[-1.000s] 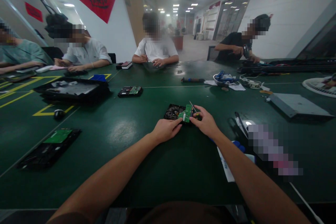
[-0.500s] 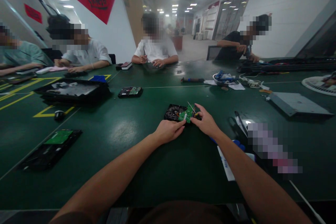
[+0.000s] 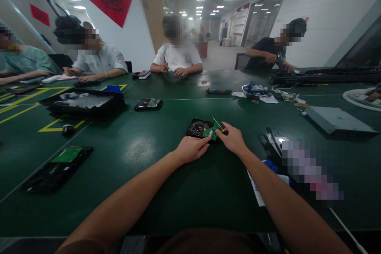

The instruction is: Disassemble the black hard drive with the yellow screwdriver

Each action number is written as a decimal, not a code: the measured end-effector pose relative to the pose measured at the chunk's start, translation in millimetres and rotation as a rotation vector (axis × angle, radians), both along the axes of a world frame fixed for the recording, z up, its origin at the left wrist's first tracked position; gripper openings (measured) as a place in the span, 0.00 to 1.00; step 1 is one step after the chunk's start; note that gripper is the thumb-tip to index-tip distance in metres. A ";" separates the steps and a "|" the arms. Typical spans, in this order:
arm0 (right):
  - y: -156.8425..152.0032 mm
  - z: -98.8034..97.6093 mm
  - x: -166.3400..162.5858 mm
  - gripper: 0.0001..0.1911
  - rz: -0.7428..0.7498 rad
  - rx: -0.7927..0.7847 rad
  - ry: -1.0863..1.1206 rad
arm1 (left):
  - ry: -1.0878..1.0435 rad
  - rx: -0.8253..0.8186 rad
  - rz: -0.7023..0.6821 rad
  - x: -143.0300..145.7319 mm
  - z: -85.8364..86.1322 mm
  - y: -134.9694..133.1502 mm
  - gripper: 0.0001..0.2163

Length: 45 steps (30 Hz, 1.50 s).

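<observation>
A black hard drive lies on the green table, its green circuit board facing up. My left hand is closed at its near edge, fingertips pressing on the board. At the right end, my right hand is closed on a small screwdriver. Its thin metal shaft slants up and left over the board, and a bit of yellow handle shows between the fingers. The right fingertips rest at the board's right edge and hide part of it.
Other hard drives lie at left and farther back. A black tray stands at back left, a bowl with blue items at back right, and a grey metal case at right. Several people sit around the table.
My right hand has closed in, its fingers drawing nearer to the board and the screwdriver handle. My left hand and the hard drive have stayed put.
</observation>
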State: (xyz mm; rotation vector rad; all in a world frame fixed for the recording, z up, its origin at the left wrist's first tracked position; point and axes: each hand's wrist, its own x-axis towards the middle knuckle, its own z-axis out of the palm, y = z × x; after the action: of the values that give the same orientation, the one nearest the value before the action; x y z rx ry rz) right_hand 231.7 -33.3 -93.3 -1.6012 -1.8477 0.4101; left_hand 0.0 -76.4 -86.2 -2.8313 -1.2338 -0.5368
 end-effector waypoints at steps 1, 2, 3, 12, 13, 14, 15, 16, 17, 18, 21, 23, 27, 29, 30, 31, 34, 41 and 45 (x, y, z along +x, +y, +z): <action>-0.1 0.5 -1.1 0.28 -0.006 -0.013 -0.014 | 0.002 -0.004 -0.001 -0.1 0.2 0.1 0.21; -0.5 1.3 -1.9 0.28 -0.010 -0.025 -0.028 | 0.004 -0.008 -0.001 -0.1 0.3 0.2 0.21; -0.9 2.2 -2.5 0.27 -0.011 -0.033 -0.040 | 0.006 -0.012 0.000 -0.1 0.3 0.2 0.21; 1.8 0.9 -4.1 0.20 0.029 -0.039 -0.074 | 0.014 -0.007 0.003 1.1 1.0 0.2 0.21; 1.2 0.5 -4.6 0.21 0.019 -0.035 -0.060 | 0.014 -0.005 0.001 0.9 1.2 0.2 0.21; 0.2 0.4 -4.6 0.21 0.008 -0.025 -0.040 | 0.013 -0.003 0.000 0.7 1.3 0.1 0.21; -1.1 0.7 -4.0 0.21 -0.008 -0.008 -0.015 | 0.014 -0.001 0.000 0.4 1.2 0.0 0.21; -2.3 1.3 -2.4 0.21 -0.029 0.013 0.009 | 0.017 0.001 -0.001 0.0 0.9 -0.2 0.21; -3.3 2.2 0.4 0.20 -0.049 0.035 0.028 | 0.020 0.004 -0.004 -0.4 0.6 -0.4 0.21; -3.8 3.3 4.5 0.19 -0.080 0.060 0.039 | 0.022 0.007 -0.007 -0.8 0.2 -0.7 0.21; -1.6 6.5 22.7 0.17 -0.192 0.054 -0.007 | 0.011 0.008 -0.021 -1.4 -0.4 -1.2 0.21; 1.8 7.7 35.6 0.15 -0.211 -0.025 -0.097 | -0.016 0.015 -0.009 -0.9 -0.1 -1.3 0.20; 6.6 8.0 49.5 0.12 -0.193 -0.187 -0.207 | -0.095 0.116 0.035 4.9 2.9 -1.9 0.18; 7.3 8.1 50.1 0.11 -0.194 -0.191 -0.241 | -0.107 0.166 0.025 11.6 4.6 -3.0 0.16; 7.5 8.3 49.7 0.11 -0.199 -0.183 -0.254 | -0.101 0.176 0.018 15.9 5.2 -3.6 0.16; 7.7 8.6 49.3 0.11 -0.205 -0.173 -0.268 | -0.088 0.177 0.017 20.8 5.5 -4.2 0.16; 8.7 9.8 49.5 0.13 -0.214 -0.158 -0.313 | -0.053 0.139 0.048 35.4 4.0 -4.1 0.20; 10.5 13.8 57.7 0.12 -0.255 -0.181 -0.342 | -0.031 0.114 0.103 44.1 0.9 2.6 0.14; 7.6 16.9 61.7 0.12 -0.208 -0.197 -0.293 | -0.041 0.112 0.102 41.4 0.7 3.3 0.13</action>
State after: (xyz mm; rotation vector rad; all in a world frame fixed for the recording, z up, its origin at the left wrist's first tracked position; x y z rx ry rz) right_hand 293.4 -25.6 -76.4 -2.0581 -1.8699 0.2833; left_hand 41.5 -73.2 -85.5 -2.6623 -1.3018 -0.6408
